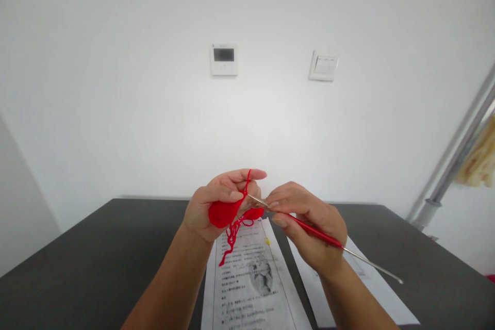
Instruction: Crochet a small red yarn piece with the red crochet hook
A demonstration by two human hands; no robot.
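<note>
My left hand (216,196) pinches a red crocheted piece (224,212) between thumb and fingers, its index finger stretched out with a strand of red yarn (248,180) over it. My right hand (309,221) grips a crochet hook (315,232) with a red handle and metal ends. The hook's left tip meets the yarn at the top edge of the red piece, beside my left thumb. Loose red yarn (232,240) hangs below my left hand. More red material (254,213) shows behind the fingers, partly hidden.
Two printed sheets, one (247,278) below my hands and another (382,294) under my right forearm, lie on the dark table (116,258). A small yellow item (267,241) rests on the left sheet. Behind is a white wall with a control panel (224,60) and switch (324,66).
</note>
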